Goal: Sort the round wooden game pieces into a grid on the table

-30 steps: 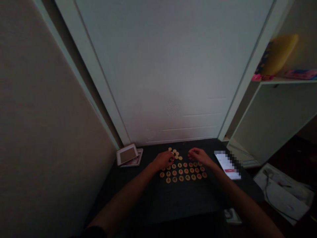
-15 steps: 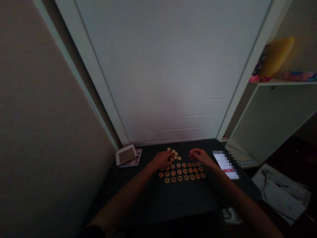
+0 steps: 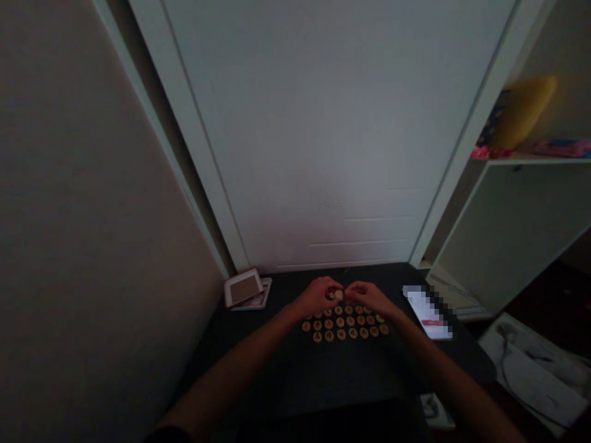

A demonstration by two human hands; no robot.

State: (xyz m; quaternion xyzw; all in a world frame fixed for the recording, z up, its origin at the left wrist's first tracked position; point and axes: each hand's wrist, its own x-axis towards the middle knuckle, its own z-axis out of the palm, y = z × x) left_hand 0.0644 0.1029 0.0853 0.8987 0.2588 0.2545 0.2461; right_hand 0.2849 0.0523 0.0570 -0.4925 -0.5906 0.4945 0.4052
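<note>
Several round wooden pieces with red or dark marks lie in rows on the dark table. Just beyond the rows, my left hand curls its fingers around the area of a pale disc; whether it grips a piece is too dim to tell. Close on the right of that disc is my right hand, its fingers bent and the fingertips near those of my left hand. Both hands cover part of the top row and the loose pieces behind it.
Two stacked frame-like trays lie at the table's back left. A lit phone lies at the right. Behind the table stands a white door panel. A white box sits lower right, beyond the table's edge.
My left hand has moved right over the loose pieces, and the two hands are now almost together. The whole view has shifted slightly.
</note>
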